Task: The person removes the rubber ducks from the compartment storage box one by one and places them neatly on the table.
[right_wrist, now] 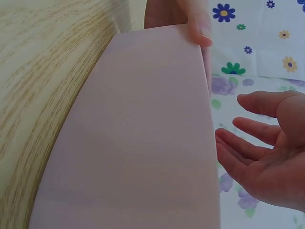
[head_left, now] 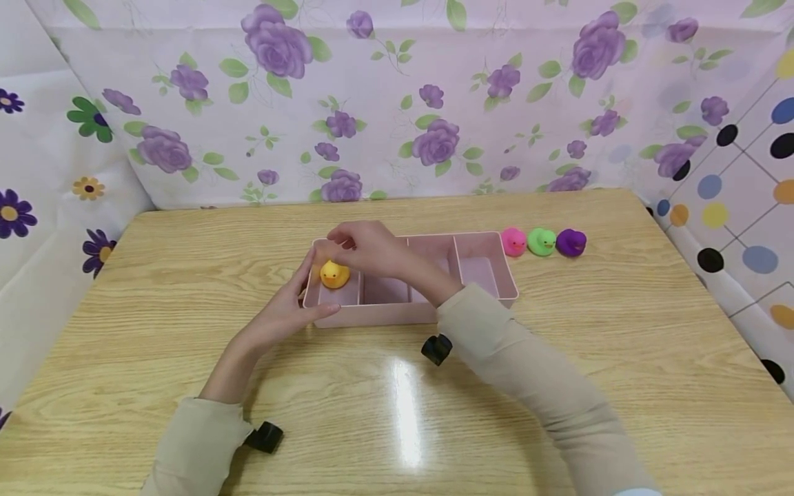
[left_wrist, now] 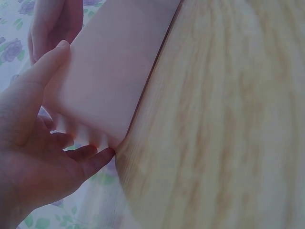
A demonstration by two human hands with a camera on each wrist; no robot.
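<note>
A long pale pink divided box stands on the table. Its left end is held by my left hand, with the thumb over the front rim and the fingers along the end wall, as the left wrist view also shows. In the leftmost compartment sits a yellow rubber duck, upright and facing me. Over the back of that compartment hovers my right hand, its fingers loosely bent. The right wrist view shows that hand's palm with nothing between the fingers. The box's other compartments hold nothing that shows.
Beside the box's right end, a pink duck, a green duck and a purple duck stand in a row. Light wood forms the tabletop. Flowered cloth hangs behind it, with patterned cloth at both sides.
</note>
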